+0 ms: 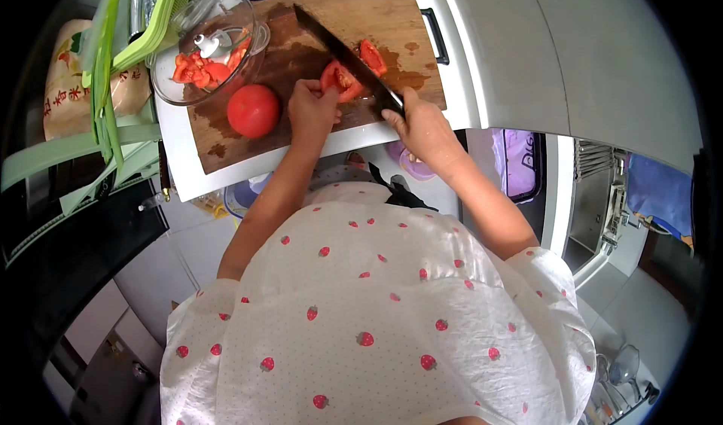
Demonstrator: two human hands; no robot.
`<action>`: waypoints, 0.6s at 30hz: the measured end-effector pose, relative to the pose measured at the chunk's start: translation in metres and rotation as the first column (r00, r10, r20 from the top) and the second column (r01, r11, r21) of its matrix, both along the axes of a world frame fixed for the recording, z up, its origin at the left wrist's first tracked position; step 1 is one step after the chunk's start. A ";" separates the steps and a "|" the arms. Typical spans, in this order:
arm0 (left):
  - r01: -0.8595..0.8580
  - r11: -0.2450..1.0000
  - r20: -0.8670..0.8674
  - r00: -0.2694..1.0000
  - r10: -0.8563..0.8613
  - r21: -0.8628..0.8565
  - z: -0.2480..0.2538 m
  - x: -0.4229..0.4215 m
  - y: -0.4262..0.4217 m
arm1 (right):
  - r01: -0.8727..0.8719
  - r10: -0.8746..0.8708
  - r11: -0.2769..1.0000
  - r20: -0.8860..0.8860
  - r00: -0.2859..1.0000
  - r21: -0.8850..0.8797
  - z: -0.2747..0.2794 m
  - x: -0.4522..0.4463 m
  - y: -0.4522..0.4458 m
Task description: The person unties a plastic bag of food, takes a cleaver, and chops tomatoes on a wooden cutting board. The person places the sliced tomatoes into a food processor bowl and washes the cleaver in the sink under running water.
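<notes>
upper centre: knife [337, 48] gripped by right hand [428, 130], blade seen over cut tomato [339, 82] on board [407, 11] | cut tomato held at edge by left hand [312, 109]; hands apart | whole tomato [254, 112], bowl [188, 98] of tomato pieces [197, 71] seen upper left

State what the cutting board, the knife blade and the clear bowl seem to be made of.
Cutting board: wood, mostly matte, judging by its brown surface and dark damp-looking stains.
Knife blade: probably metal, being thin, flat and dark; any coating is unclear.
Clear bowl: glossy glass or plastic, can't say which; the cutting board shows through its wall.
</notes>
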State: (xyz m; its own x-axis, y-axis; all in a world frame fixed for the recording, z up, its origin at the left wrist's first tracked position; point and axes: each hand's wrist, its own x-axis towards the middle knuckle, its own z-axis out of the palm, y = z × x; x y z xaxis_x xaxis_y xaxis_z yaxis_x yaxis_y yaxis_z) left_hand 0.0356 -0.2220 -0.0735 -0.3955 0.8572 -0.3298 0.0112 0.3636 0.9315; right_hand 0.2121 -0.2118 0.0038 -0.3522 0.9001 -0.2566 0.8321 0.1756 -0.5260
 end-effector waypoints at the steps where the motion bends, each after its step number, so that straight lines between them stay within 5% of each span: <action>1: 0.004 1.000 0.031 1.000 -0.004 -0.006 0.001 -0.001 0.001 | -0.001 0.001 1.000 0.002 1.000 0.000 0.002 0.004 -0.002; 9: -0.052 0.999 0.148 0.988 0.051 0.004 -0.002 0.000 -0.003 | 0.003 -0.004 0.998 -0.030 1.000 -0.062 0.043 0.027 -0.029; 18: 0.013 1.000 -0.160 0.987 -0.009 0.028 0.004 -0.002 0.000 | -0.072 0.074 0.997 0.187 0.980 -0.017 0.046 0.007 -0.037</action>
